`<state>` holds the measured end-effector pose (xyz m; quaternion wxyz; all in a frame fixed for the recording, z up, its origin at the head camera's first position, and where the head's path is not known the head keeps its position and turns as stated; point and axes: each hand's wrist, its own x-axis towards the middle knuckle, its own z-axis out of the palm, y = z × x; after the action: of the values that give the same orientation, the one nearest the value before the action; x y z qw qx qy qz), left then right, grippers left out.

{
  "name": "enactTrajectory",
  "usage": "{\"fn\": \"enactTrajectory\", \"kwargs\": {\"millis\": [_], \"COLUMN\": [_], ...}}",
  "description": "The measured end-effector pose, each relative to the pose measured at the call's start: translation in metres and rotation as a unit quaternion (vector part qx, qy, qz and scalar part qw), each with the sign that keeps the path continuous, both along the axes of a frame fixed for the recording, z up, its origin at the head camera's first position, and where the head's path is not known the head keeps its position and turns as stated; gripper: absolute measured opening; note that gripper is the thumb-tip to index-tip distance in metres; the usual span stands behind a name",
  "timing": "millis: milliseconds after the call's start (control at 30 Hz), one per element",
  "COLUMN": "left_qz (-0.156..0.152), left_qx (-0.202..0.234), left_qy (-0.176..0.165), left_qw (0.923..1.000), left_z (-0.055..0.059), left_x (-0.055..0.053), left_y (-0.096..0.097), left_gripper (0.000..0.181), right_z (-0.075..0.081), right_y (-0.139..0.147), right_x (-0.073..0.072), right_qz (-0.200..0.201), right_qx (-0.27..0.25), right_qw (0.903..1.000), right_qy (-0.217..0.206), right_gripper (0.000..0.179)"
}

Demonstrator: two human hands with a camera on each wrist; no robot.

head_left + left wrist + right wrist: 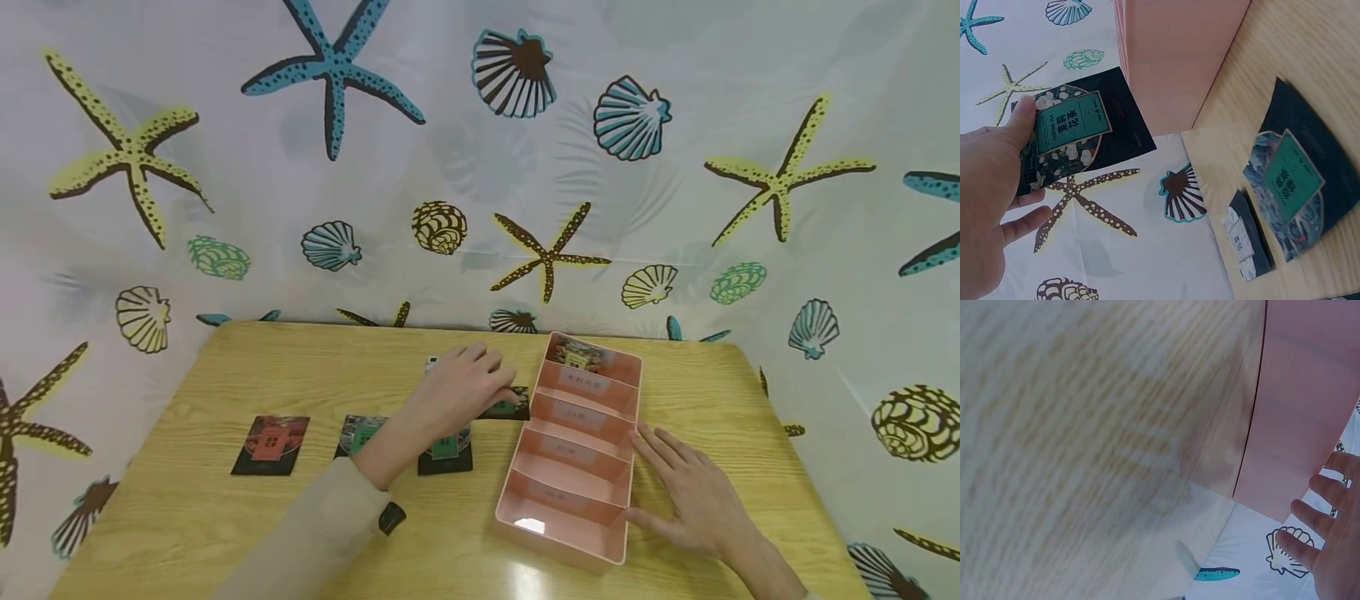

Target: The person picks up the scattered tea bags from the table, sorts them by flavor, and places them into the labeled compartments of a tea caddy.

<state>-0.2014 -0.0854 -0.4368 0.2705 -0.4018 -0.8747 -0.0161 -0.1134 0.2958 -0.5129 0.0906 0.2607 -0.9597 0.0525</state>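
My left hand pinches a jasmine tea packet between thumb and fingers. The packet is dark, with a green label and white flowers, and is held up just left of a pink divided box. Along the box's right side lies my right hand, fingers spread and straight, fingertips right at the wall. One tea packet lies in the box's farthest compartment; the nearer compartments, with labels on their dividers, show bare pink floors. The right wrist view shows the right hand's fingers beside the pink outer wall.
Left of the box, a red-labelled packet and two green-labelled packets, one nearer the box, lie on the wooden table. A small white-labelled packet is mostly hidden behind my left hand in the head view. A shell-patterned cloth hangs behind.
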Motion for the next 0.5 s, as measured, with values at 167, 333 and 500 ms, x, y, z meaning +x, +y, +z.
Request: {"fn": "enactTrajectory", "kwargs": {"millis": [167, 333, 500], "left_qz": [-0.012, -0.010, -0.017], "left_qx": [0.000, -0.005, -0.005], "left_qy": [0.011, 0.020, 0.003], "left_qw": [0.9999, 0.9997, 0.9998], "left_z": [0.008, 0.013, 0.016], "left_x": [-0.009, -0.021, -0.033], "left_y": [0.011, 0.025, 0.041], "left_gripper": [0.029, 0.029, 0.028], "right_z": [0.000, 0.000, 0.000], "right_y": [0.000, 0.000, 0.000], "right_x": [0.001, 0.000, 0.000], "right_qz": [0.000, -0.001, -0.004], "right_qx": [0.001, 0.003, 0.004], "right_qw": [1.0000, 1.0000, 1.0000], "right_qy": [0.003, 0.003, 0.000], "right_gripper": [0.097, 0.098, 0.098]}}
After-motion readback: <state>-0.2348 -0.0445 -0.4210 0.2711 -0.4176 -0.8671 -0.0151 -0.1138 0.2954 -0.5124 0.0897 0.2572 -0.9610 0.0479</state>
